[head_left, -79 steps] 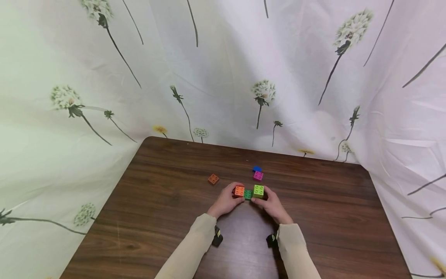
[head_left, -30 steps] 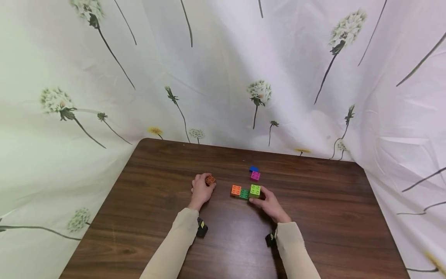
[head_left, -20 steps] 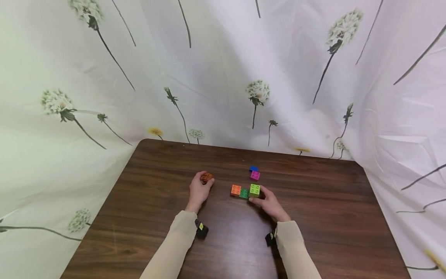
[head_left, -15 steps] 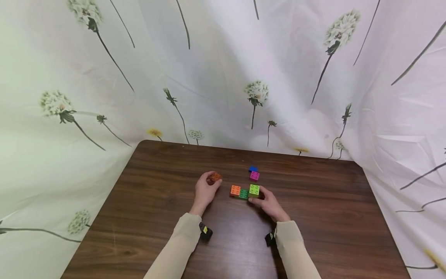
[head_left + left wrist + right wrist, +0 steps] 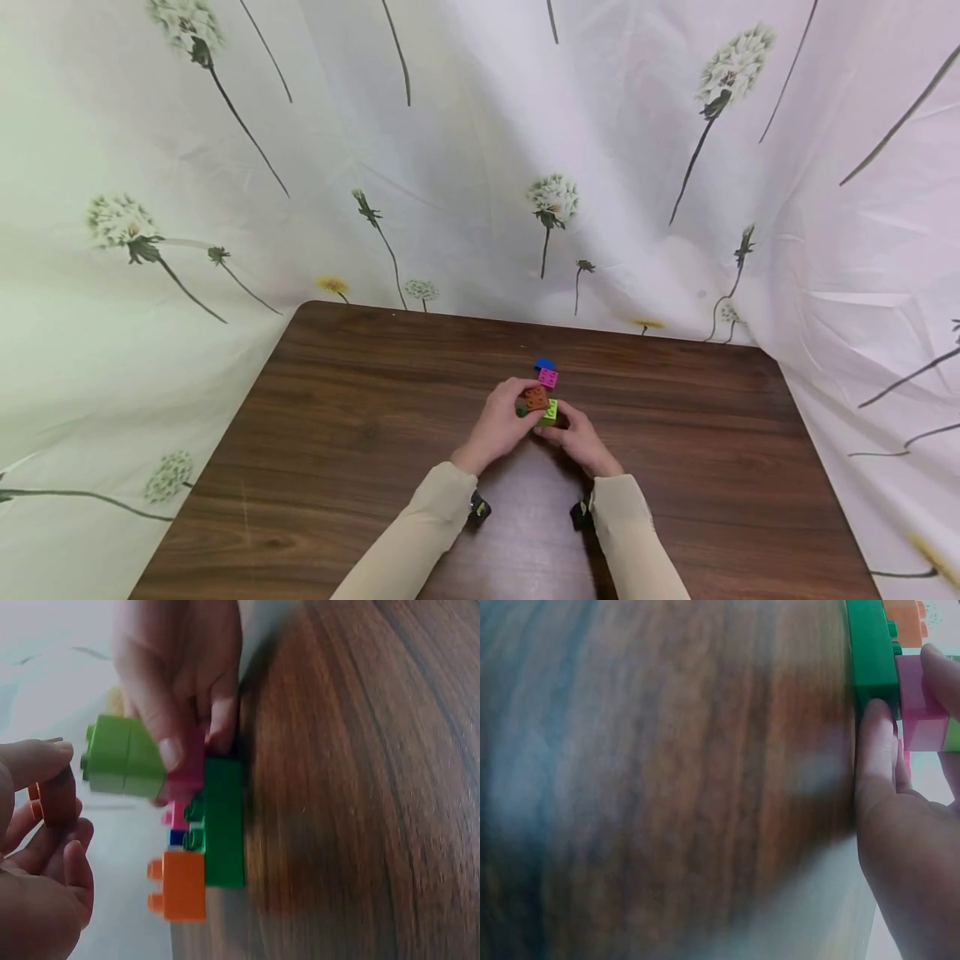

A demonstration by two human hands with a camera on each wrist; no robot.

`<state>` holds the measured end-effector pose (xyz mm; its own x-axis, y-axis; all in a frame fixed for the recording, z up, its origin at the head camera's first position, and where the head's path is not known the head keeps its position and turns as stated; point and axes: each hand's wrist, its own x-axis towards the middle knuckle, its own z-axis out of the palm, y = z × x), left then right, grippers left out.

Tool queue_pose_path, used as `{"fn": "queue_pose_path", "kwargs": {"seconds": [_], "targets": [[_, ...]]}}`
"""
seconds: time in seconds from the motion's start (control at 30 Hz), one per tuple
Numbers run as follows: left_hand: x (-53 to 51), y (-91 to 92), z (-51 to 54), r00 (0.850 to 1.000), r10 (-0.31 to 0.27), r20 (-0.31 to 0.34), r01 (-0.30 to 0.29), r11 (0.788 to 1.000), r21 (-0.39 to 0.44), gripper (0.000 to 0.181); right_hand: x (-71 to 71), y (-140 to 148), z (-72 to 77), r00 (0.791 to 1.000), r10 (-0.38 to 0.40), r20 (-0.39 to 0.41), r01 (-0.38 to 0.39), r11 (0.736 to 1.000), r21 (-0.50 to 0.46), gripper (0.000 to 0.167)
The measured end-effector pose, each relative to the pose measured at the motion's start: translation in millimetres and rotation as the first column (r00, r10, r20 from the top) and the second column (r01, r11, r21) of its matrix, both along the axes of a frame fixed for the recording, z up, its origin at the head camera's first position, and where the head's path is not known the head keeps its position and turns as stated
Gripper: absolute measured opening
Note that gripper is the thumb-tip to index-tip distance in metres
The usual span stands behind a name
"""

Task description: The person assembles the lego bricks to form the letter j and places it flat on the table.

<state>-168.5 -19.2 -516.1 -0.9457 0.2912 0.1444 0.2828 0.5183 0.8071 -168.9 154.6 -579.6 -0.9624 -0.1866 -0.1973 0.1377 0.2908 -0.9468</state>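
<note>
The left hand (image 5: 501, 423) pinches a brown brick (image 5: 536, 397) between thumb and fingers, above the joined bricks. In the left wrist view the brown brick (image 5: 58, 798) is apart from the light green bricks (image 5: 124, 759). Those sit on a pink brick (image 5: 185, 769) at one end of a long dark green brick (image 5: 224, 825); an orange brick (image 5: 184, 886) is on its other end. The right hand (image 5: 585, 442) grips the stack; in the right wrist view its fingers lie around the pink brick (image 5: 924, 705) and against the green brick (image 5: 873, 646).
Just behind the hands, a magenta brick (image 5: 548, 377) and a blue brick (image 5: 544, 363) lie on the dark wooden table (image 5: 360, 400). A white cloth with a dandelion print (image 5: 465, 167) hangs behind the table.
The left hand has let go of the joined bricks, gripped the brown brick at the left, lifted it and carried it right to above them. The right hand has stayed at the stack.
</note>
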Motion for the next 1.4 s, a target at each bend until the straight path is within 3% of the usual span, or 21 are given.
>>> {"fn": "queue_pose_path", "kwargs": {"seconds": [0.13,0.27,0.57,1.17,1.4], "targets": [[1.4,7.0,0.8,0.999,-0.045,0.006,0.045,0.998,-0.049,0.041,-0.1,0.2,0.0,1.0,0.003,-0.006,-0.003,1.0,0.008,0.04],[1.2,9.4,1.0,0.999,-0.049,0.018,0.05,0.996,-0.067,0.04,0.4,0.3,1.4,1.0,-0.001,0.005,0.001,1.0,0.02,0.038],[0.7,7.5,2.5,0.997,-0.058,0.048,0.062,0.996,-0.072,0.042,0.2,0.3,1.0,1.0,0.015,0.003,-0.015,1.0,-0.001,0.041],[-4.9,8.4,8.2,0.988,-0.137,0.071,0.144,0.984,-0.103,0.044,-0.4,1.5,0.6,1.0,0.021,0.01,-0.02,0.999,-0.025,0.045],[-7.1,8.8,8.6,0.983,-0.176,0.051,0.181,0.975,-0.131,0.04,9.4,-0.7,32.8,0.998,0.06,-0.008,-0.06,0.997,-0.05,0.043]]}}
